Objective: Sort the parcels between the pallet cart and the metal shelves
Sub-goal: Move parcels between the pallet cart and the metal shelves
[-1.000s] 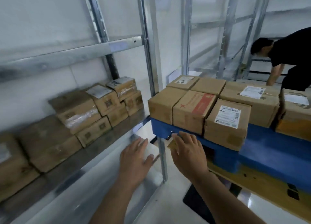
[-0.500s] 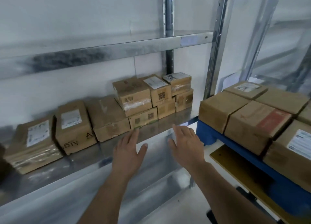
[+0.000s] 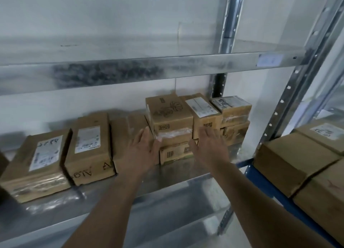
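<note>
Several brown cardboard parcels stand on the metal shelf. A stack sits at the shelf's right end: a printed box on top of a flat box, with a labelled box beside it. My left hand is open, fingers spread, at the left side of that stack. My right hand is open at the stack's right side, in front of the labelled box. Neither hand grips anything. More parcels rest on the blue pallet cart at the right.
Flat parcels with white labels lie along the shelf's left part. An upper shelf beam runs overhead. A perforated upright post stands between the shelf and the cart. The white wall is behind.
My view swung left from the cart to the shelf. Both hands moved forward and up from the shelf's front edge to either side of the stacked boxes.
</note>
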A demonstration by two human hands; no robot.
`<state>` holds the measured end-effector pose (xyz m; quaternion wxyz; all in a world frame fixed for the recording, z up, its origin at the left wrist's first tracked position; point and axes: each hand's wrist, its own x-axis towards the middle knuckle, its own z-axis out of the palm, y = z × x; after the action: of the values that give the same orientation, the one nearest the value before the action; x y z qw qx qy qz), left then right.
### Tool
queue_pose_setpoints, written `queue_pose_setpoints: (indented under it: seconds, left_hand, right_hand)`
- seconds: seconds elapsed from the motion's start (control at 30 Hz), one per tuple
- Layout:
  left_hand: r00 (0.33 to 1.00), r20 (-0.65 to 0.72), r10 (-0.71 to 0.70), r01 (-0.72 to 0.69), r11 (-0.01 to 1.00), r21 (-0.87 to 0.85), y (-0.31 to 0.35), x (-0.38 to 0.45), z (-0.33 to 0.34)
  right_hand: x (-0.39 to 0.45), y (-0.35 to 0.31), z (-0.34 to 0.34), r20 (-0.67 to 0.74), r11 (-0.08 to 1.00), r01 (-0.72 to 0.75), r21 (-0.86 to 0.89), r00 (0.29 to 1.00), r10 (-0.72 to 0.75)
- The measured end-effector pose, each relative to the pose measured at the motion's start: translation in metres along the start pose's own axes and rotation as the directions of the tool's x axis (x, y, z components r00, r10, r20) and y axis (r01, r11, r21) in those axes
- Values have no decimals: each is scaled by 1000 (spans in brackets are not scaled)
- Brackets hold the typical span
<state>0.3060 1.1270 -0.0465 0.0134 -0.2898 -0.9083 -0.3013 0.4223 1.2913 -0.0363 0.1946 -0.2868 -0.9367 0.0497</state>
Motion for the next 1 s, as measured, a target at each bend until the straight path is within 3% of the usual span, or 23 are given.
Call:
queue_pose_setpoints:
  seconds: [0.23,0.47,0.6,0.7,0.83,0.9,1.0]
  left_hand:
    - [999,39,-34,34,999,13,9,65,-4]
    - [970,184,-159,197,957,-215,13,90,3]
    - [970,185,-159,227,862,-452,8,79,6]
    - [984,156,-84,158,814,-558,6,63,5]
    - [989,144,-44,130,735,-665,8,37,-1]
    - [994,109,-33,99,713,-694,9,20,-4]
    - [999,47,22,19,691,-722,9,-10,-5]
  right_hand:
    - [73,-4,7,-34,996,-14,-92,999,11]
    - [97,-6,15,-22,996,-17,-85,1000,15]
    - [89,-6,11,-58,1000,5,16,998,-4]
    - [74,-3,8,-79,988,34,149,997,-22]
    - [51,-3,4,45,875,-67,479,998,52]
    - [38,-3,-1,97,815,-88,572,995,39]
    - [14,-3,-7,61,768,-26,639,998,-17]
